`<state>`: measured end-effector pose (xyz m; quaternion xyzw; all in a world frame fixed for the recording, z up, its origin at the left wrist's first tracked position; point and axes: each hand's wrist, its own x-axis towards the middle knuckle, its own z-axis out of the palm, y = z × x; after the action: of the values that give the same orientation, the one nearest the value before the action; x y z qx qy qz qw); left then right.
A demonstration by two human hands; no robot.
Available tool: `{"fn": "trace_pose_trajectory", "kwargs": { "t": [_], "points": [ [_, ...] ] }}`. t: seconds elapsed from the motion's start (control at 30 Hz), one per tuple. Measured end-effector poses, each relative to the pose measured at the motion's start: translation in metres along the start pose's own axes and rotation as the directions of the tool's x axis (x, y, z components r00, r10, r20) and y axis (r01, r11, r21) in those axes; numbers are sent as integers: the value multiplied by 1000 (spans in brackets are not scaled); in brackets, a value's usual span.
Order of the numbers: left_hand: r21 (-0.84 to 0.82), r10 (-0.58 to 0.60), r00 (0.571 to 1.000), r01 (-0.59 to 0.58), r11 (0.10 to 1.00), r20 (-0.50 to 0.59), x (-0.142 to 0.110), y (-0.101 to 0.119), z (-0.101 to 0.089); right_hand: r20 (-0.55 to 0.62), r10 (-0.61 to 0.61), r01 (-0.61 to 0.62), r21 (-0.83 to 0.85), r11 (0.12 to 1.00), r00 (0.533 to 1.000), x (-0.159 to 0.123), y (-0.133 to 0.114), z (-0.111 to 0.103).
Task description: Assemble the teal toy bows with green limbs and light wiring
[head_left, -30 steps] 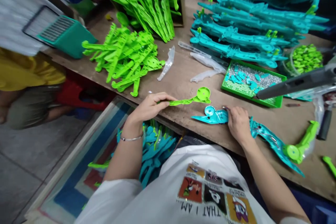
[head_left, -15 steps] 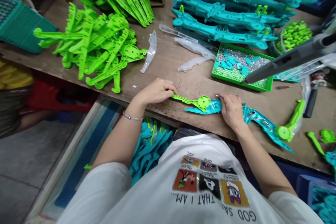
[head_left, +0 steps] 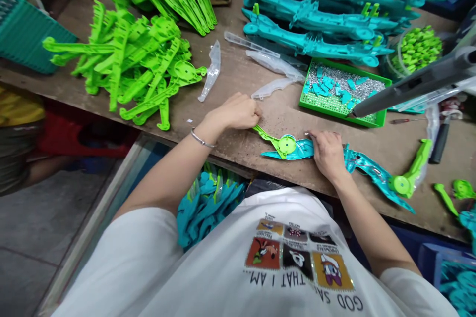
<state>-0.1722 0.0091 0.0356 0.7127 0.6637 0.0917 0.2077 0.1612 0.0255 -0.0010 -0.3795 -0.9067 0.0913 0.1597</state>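
Observation:
My left hand is closed round the thin end of a lime green plastic arm, whose round disc end sits on the round socket of a teal plastic body lying along the bench's front edge. My right hand lies over the middle of that teal body, fingers curled down on it and pressing it to the wooden bench. A second green arm sticks up from the teal body's right end.
A heap of green arms lies at the left, stacked teal bodies at the back. A green tray of screws and teal bits, clear plastic pieces, a tub of green pegs and a grey tool stand right.
My left hand carried the green arm right and swung its handle end away from me, so the disc now rests on the teal body's socket. My right hand stayed put.

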Motion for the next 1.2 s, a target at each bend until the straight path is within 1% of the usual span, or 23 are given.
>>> {"fn": "trace_pose_trajectory", "kwargs": {
  "t": [0.03, 0.1, 0.2, 0.33, 0.47, 0.57, 0.63, 0.7, 0.8, 0.9, 0.97, 1.03, 1.07, 1.13, 1.2],
  "points": [
    [91, -2, 998, -4, 996, 63, 3, 5, 1, 1, -3, 3, -4, 1000, 1000, 0, 0, 0],
    [218, -34, 993, 8, 976, 116, 7, 14, 3, 3, -2, 2, -11, 1000, 1000, 0, 1, 1],
    [272, -32, 996, 10, 962, 79, 8, 21, 4, 6, 7, -7, -5, 1000, 1000, 0, 0, 1],
    [296, -17, 1000, 9, 955, 24, 6, 19, 9, 5, 14, -14, 1, 1000, 1000, 0, 0, 1],
    [308, -15, 999, 26, 951, -38, 11, 15, 18, 3, 9, -9, -8, 1000, 1000, 0, -1, 0],
    [289, -20, 998, 37, 957, -64, 16, 13, 24, 7, 11, -11, -14, 1000, 1000, 0, -1, 0],
    [245, -11, 996, 32, 969, -86, 19, 11, 26, 12, 8, -8, -16, 1000, 1000, 0, -1, 0],
    [195, 10, 991, 16, 981, -131, 19, 9, 27, 13, 2, -1, -26, 1000, 1000, 0, -1, 0],
    [166, 41, 972, -3, 986, -230, 16, 7, 26, 8, -17, 17, -50, 999, 1000, 0, -1, -2],
    [161, 65, 948, -14, 987, -311, 4, 13, 28, 16, -48, 48, -50, 998, 999, -2, 1, -3],
    [146, 86, 934, -36, 989, -347, -11, 24, 32, 26, -60, 62, -43, 997, 998, -5, 3, -3],
    [110, 118, 925, -83, 990, -362, -30, 40, 40, 37, -65, 67, -39, 997, 997, -8, 6, -4],
    [89, 154, 925, -131, 987, -347, -40, 48, 44, 44, -65, 67, -36, 997, 997, -9, 7, -4],
    [49, 249, 927, -246, 968, -279, -56, 60, 53, 59, -65, 67, -26, 997, 996, -11, 9, -5],
    [13, 316, 924, -321, 947, -217, -67, 67, 60, 69, -68, 69, -15, 998, 995, -13, 9, -6]
  ]
}}
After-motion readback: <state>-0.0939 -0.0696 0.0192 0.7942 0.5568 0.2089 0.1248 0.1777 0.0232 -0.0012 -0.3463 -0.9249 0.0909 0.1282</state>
